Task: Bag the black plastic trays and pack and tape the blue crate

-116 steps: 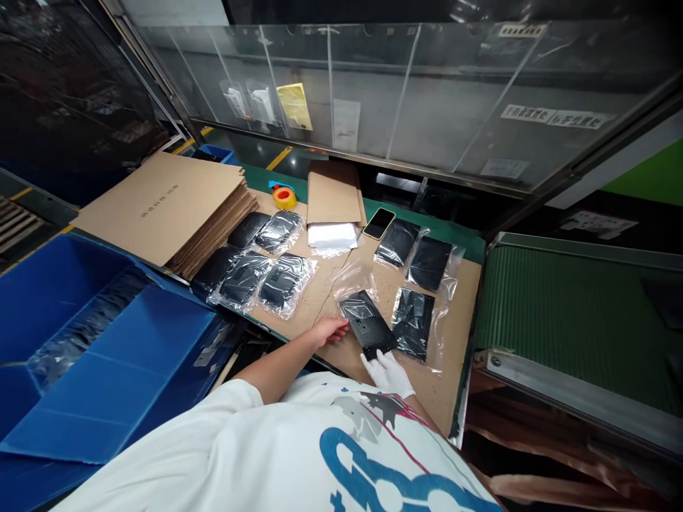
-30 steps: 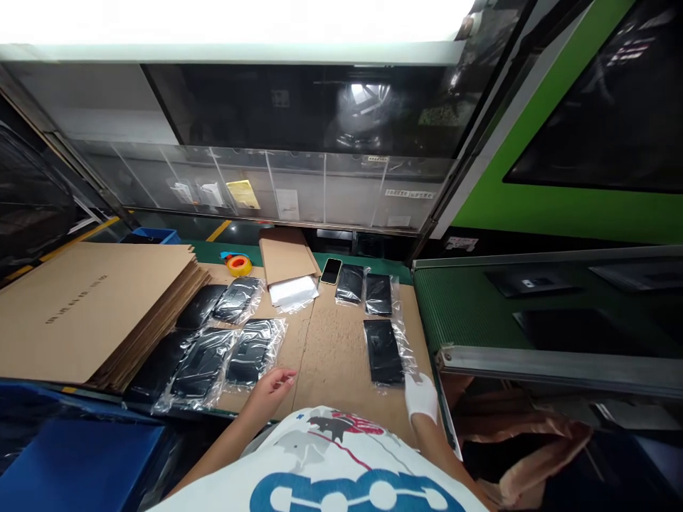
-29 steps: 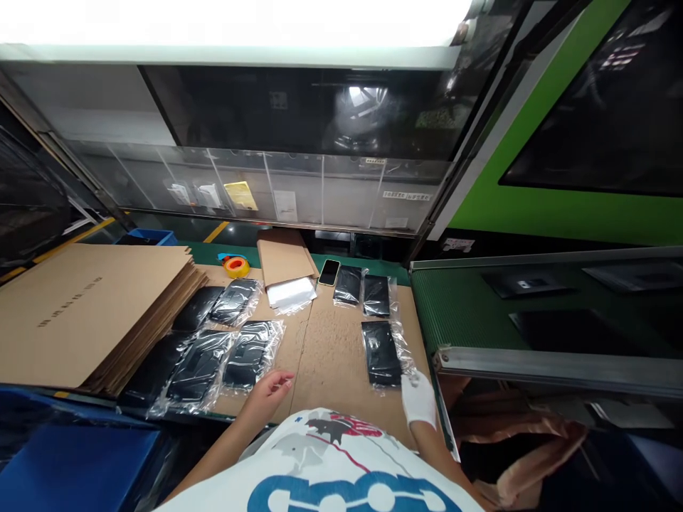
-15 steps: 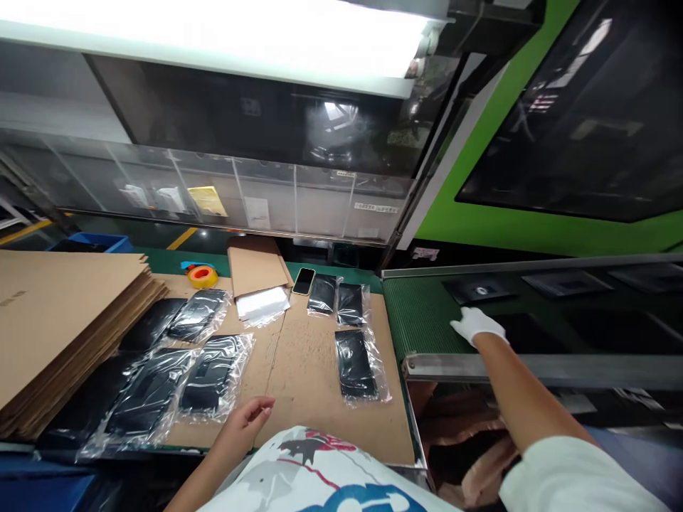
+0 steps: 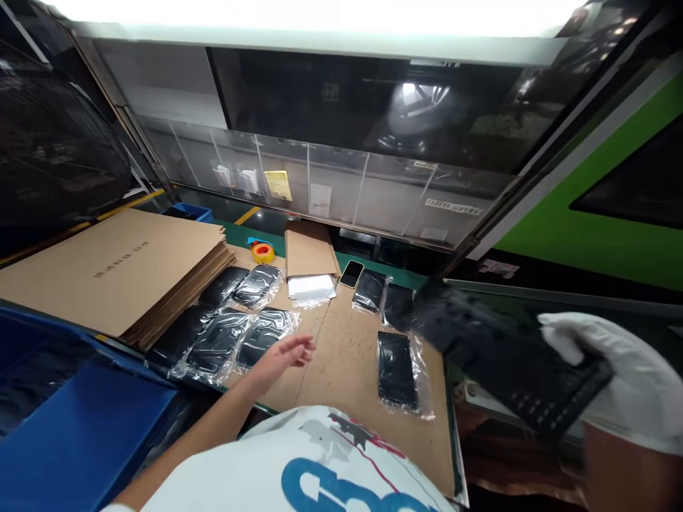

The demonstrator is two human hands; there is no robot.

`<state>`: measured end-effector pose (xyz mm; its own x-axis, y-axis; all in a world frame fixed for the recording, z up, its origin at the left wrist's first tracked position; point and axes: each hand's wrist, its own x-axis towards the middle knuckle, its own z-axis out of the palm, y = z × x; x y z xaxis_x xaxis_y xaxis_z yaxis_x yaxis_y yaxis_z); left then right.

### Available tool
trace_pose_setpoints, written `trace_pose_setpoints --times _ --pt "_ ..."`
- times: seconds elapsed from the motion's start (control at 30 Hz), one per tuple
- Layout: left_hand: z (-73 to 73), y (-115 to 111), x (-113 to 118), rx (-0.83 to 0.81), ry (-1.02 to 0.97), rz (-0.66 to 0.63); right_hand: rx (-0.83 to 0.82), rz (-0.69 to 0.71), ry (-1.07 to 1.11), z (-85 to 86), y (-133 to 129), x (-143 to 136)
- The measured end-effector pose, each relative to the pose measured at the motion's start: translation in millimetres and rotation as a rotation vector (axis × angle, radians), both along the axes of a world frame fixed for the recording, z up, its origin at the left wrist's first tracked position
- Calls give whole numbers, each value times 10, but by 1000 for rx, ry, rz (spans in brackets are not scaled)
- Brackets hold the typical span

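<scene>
My right hand (image 5: 629,370), in a white glove, grips a thin black plastic panel (image 5: 496,355) by its near end, thumb on top. Rows of small holes or marks show near that end; motion blurs the rest. The panel is tilted over the right edge of the bench. Bare and with nothing in it, my left hand (image 5: 282,363) hovers above the cardboard sheet (image 5: 341,370), fingers stretched out and loosely together. Beside it lies a bagged black panel (image 5: 261,338). Another bagged black panel (image 5: 395,370) rests at the right of the cardboard.
A stack of cardboard sheets (image 5: 117,263) stands at the left, above a blue bin (image 5: 96,434). Along the back are a yellow tape roll (image 5: 262,252), a phone (image 5: 351,274) and a cardboard folder (image 5: 309,249). Clear pockets (image 5: 336,185) hang behind. The conveyor frame (image 5: 533,288) runs at right.
My right hand has come back from the conveyor, now holding a black panel near the bench. My view has swung right-to-left, showing more of the left side. My left hand's fingers have straightened.
</scene>
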<state>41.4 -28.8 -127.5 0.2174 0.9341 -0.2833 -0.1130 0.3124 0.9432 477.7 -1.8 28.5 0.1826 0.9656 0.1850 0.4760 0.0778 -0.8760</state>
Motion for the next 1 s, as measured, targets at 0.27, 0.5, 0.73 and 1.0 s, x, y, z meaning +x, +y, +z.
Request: trace_pose_setpoints --times 0.27,0.5,0.73,1.0 --pt "765 383 -429 -17 -295 -454 -68 195 705 -237 -117 -1969" --pt "768 352 -1028 223 -15 -208 -184 128 232 -560 -191 -2213" --pt "1034 265 -1144 1313 556 173 -161 374 763 -559 -451 -2331" --pt "1020 132 -755 1018 23 144 -273 115 755 -995 -250 -2545"
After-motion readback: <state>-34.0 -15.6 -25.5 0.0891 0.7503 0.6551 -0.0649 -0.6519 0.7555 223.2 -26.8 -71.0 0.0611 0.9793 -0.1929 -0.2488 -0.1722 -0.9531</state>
